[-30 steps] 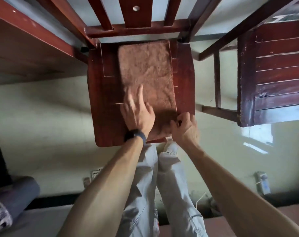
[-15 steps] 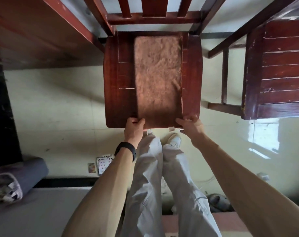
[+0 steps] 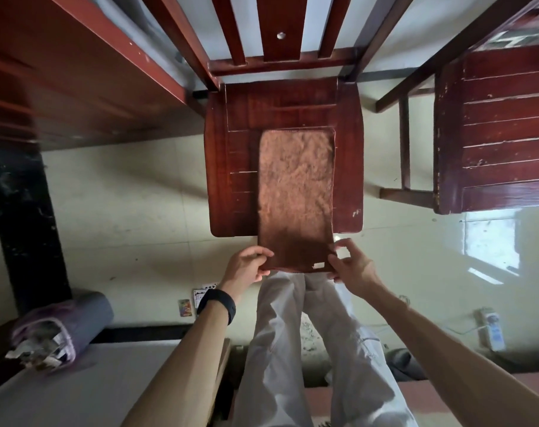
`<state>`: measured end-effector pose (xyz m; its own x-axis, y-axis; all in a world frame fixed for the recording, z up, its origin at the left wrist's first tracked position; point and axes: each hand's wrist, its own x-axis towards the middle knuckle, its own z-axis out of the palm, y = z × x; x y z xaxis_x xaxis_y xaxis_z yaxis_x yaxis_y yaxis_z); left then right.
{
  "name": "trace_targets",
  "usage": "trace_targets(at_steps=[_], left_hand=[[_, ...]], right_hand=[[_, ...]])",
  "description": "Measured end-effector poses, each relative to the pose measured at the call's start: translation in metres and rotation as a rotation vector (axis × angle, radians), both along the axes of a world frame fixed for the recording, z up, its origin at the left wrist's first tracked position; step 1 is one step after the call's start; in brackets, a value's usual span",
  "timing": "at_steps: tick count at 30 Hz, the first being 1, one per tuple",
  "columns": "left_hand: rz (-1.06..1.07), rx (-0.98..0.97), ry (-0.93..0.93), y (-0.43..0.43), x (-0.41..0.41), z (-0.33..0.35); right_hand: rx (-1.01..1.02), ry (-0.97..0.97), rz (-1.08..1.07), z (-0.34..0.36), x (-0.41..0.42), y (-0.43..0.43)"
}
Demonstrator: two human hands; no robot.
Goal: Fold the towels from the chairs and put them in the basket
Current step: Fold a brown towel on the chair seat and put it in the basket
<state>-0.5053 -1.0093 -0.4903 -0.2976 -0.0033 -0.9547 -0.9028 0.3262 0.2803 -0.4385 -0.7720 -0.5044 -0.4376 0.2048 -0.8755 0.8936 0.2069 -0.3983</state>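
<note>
Pulled toward the person since half a second ago, the folded brown towel (image 3: 296, 192) now covers only the near part of the wooden chair (image 3: 231, 180) seat, and its near end overhangs the chair's front edge. The left hand (image 3: 246, 265) pinches one overhanging corner and the right hand (image 3: 351, 268) pinches the other. Each grip is clamped on the cloth. A second chair (image 3: 493, 134) stands to the right of the first.

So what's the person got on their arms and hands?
Not much! The left arm and right arm are bare, no sleeves showing. The left hand and right hand have no gloves, and I see no rings. The only thing worn is a black band round the left wrist, like a watch or fitness band.
</note>
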Motion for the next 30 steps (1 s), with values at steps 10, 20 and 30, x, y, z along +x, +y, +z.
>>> trace_targets(at_steps=[10,20,30], left_hand=[[-0.566,0.113,0.348,-0.017,-0.090,-0.013],[-0.436,-0.039,0.551,0.019,-0.178,-0.064],[-0.462,-0.259,0.684,0.049,-0.208,-0.102]], right_hand=[[0.113,0.221,0.359,0.005,-0.081,0.027],[0.354,0.295,0.134,-0.047,-0.157,0.026],[0.421,0.264,0.047,-0.082,-0.200,0.023]])
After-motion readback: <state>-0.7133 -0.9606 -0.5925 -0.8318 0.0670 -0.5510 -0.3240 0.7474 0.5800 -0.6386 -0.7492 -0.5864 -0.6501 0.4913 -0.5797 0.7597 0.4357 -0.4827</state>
